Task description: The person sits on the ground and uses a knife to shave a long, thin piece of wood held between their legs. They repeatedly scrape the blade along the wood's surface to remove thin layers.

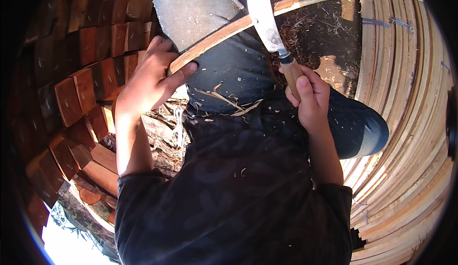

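Observation:
My left hand (149, 76) is closed around the near end of a long, pale wooden strip (217, 38), its thumb along the near side. From there the strip slants across my raised thigh and runs off to the far right. In my right hand (312, 97) is a knife (268, 24), gripped by its wooden handle. Its broad, curved metal blade points away from me and crosses over the strip; whether the edge touches the wood I cannot tell. Thin wood shavings (229, 103) lie on my dark trousers.
Stacked reddish wooden blocks (85, 91) rise along the left. Many long pale wooden strips (400, 136) are piled on the right, some tied with bluish bands (377, 22). Shavings litter the dark ground (329, 31) beyond my legs. Cut logs (89, 196) sit at lower left.

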`<state>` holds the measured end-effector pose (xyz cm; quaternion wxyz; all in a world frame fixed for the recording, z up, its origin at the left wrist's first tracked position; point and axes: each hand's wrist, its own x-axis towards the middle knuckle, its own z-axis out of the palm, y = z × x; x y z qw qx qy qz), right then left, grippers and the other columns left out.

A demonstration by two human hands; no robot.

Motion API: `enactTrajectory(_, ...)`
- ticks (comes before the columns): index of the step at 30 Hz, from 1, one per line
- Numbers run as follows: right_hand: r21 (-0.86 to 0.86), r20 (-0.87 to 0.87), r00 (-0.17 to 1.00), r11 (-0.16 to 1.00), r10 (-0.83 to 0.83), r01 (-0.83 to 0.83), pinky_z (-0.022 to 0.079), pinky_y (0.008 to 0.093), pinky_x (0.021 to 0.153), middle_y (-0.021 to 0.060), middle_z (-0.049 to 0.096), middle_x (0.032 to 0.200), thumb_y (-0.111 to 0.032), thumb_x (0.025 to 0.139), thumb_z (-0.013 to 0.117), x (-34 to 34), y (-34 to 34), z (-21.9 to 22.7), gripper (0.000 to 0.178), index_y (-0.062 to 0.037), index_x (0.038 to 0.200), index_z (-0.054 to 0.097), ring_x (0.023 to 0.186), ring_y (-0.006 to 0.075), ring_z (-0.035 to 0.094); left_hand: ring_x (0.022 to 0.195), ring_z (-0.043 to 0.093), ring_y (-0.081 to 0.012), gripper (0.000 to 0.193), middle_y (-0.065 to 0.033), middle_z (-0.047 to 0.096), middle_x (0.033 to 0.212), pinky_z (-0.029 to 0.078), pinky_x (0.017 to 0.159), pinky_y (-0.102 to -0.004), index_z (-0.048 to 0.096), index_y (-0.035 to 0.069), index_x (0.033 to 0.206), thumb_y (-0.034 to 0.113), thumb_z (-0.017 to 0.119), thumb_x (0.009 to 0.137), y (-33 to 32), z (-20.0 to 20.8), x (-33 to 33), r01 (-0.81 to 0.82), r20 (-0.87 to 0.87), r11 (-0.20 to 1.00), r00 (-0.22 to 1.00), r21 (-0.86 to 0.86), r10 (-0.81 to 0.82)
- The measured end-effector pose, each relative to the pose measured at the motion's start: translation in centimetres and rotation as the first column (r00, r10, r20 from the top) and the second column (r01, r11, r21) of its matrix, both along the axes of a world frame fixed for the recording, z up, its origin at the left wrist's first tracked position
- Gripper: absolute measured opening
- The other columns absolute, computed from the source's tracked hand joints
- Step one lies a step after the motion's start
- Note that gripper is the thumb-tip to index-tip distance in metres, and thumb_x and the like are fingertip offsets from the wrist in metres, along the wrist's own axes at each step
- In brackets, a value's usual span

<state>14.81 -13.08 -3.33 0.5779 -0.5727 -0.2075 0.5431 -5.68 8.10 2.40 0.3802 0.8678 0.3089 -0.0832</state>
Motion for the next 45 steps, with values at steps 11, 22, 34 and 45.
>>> enactTrajectory(11,0.195,-0.564,0.822,0.979,0.071,0.05,0.033,0.0229,0.046,-0.0017,0.038,0.05,-0.038,0.102,0.036,0.7,-0.8,-0.9,0.048,0.0051,0.111,0.053,0.041,0.0054,0.033,0.085,0.044,-0.0264,0.036,-0.0119,0.047,0.075,0.038,0.076,-0.0374,0.062,-0.004,0.072,0.029,0.065,0.087,-0.1,0.0,0.1,0.007,0.007,1.0,1.0,-0.008,-0.007)
enactTrajectory(22,0.039,-0.105,0.994,0.999,0.027,-0.023,0.032,0.0205,0.046,0.0032,0.054,0.073,-0.032,0.099,0.046,0.2,-0.6,-0.6,0.045,0.0077,0.118,0.054,0.05,0.0046,0.04,0.085,0.044,-0.0266,0.034,-0.0122,0.047,0.075,0.038,0.075,-0.0379,0.065,-0.003,0.076,0.028,0.065,0.088,0.0,-0.2,0.0,0.012,0.008,1.0,1.0,0.007,-0.012)
enactTrajectory(34,0.04,-0.012,1.0,0.999,-0.005,0.006,0.033,0.021,0.048,0.0011,0.051,0.067,-0.03,0.1,0.044,-0.1,-0.6,-0.5,0.042,0.007,0.117,0.053,0.05,0.0052,0.039,0.084,0.045,-0.0268,0.035,-0.0119,0.048,0.075,0.038,0.075,-0.0378,0.065,-0.003,0.074,0.029,0.066,0.087,0.1,-0.2,0.1,0.033,-0.013,0.999,0.999,0.021,-0.033)
enactTrajectory(45,0.293,-0.635,0.742,0.956,0.216,-0.027,0.031,0.0211,0.045,0.0001,0.048,0.061,-0.036,0.1,0.042,2.3,-0.9,-1.5,0.046,0.0056,0.114,0.055,0.048,0.0047,0.037,0.083,0.044,-0.027,0.038,-0.012,0.047,0.074,0.038,0.074,-0.0379,0.062,-0.004,0.071,0.03,0.066,0.087,0.1,-0.2,-0.1,0.026,0.001,0.999,1.0,0.022,-0.026)
